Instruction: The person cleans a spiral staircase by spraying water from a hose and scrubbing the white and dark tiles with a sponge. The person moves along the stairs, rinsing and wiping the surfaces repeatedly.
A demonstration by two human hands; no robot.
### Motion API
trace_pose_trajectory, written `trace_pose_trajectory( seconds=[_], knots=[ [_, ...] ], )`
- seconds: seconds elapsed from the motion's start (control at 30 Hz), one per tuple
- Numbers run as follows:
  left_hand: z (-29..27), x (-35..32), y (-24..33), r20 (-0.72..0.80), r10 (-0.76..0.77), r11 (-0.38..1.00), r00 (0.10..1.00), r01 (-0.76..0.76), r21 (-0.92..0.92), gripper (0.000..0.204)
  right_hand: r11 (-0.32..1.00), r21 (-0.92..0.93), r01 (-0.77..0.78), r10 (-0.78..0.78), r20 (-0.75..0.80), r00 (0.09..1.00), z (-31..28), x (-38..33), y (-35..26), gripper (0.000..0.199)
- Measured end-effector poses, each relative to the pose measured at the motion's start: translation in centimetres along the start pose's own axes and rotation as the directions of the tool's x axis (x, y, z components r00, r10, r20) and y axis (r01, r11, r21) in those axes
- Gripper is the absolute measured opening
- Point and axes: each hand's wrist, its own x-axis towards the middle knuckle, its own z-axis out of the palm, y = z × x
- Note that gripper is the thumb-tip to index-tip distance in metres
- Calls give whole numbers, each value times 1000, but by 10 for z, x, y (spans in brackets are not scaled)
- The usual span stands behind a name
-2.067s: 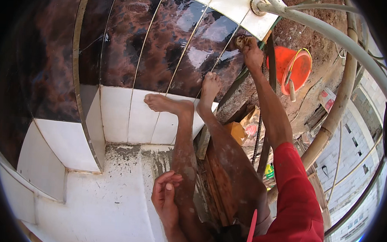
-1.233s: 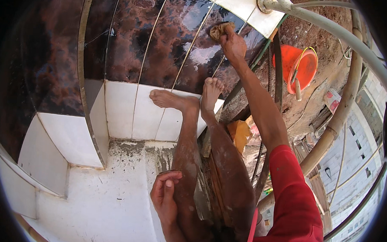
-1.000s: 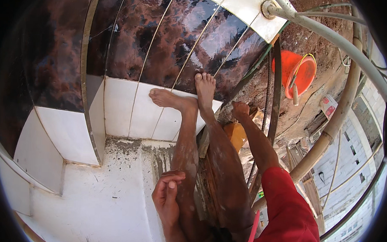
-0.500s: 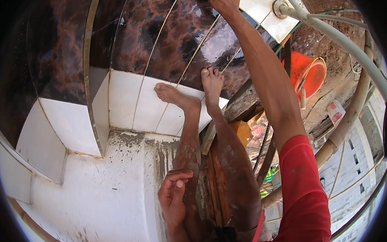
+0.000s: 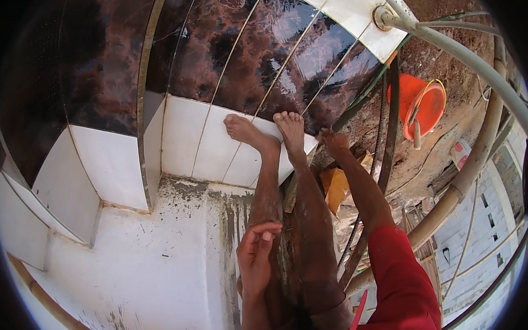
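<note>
My left hand is over my left leg, its fingers curled in and the thumb pressed against them; nothing shows in it. My right hand reaches down beside my right foot, at the right edge of the tiled surface. Its fingers are bent together around something small and brownish that I cannot make out. Dark red-brown marbled tiles with a wet shine lie beyond my feet. White tiles border them on the near side. My left foot is on the white tiles and my right toes touch the dark ones.
An orange bucket with a yellow-rimmed handle stands on bare earth at the right. Pale pipes cross the right side. Below at the right are a yellow-orange object and a block wall. A white, mortar-spotted surface lies at the lower left.
My right hand has come back from the far edge of the dark tiles to beside my right foot. My left hand keeps its curled shape. The view has shifted slightly.
</note>
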Motion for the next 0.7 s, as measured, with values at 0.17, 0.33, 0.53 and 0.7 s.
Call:
trace_pose_trajectory(
  seconds=[0.17,0.33,0.53,0.7],
  knots=[
    [-1,-4,-10,41,-60,998,997,60,1,18,989,121,80,-62,-141,988,-26,-47,16,28],
    [-3,-5,-8,-5,-11,999,1000,12,49,24,799,310,514,-173,-701,692,-213,41,-86,42],
    [-2,-2,6,-46,25,999,999,-24,26,31,698,-256,669,-636,-651,414,-245,120,-175,46],
    [2,-4,4,-57,-10,997,998,6,-72,30,768,-283,575,-631,-172,757,-119,64,-38,53]
  ],
)
